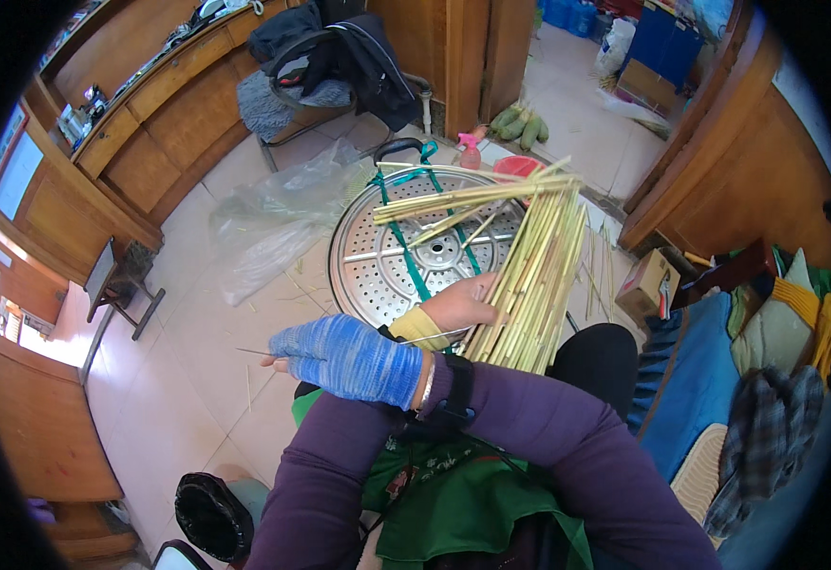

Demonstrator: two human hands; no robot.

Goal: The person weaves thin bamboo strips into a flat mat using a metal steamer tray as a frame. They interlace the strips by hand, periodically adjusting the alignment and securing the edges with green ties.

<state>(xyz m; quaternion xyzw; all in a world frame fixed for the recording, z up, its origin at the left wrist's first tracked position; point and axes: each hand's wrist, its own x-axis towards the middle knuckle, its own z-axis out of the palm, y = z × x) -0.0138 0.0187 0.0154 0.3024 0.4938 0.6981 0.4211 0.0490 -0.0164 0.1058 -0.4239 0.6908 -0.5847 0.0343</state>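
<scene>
My arms are crossed. My left hand, with a yellow cuff at its wrist, grips the edge of a flat row of pale green-yellow plant stalks. More stalks lie crosswise at the far end, forming a corner. My right hand, in a blue knitted glove, lies over the left forearm and holds a thin needle-like metal rod pointing left. A thin pale strand runs between the glove and the stalks. Beneath the work is a round perforated metal steamer tray with green straps across it.
A clear plastic bag and stalk scraps lie on the tiled floor. Beyond the tray are a pink spray bottle, a red bowl and green gourd-like vegetables. A black-lined bin stands lower left; a cardboard box is right.
</scene>
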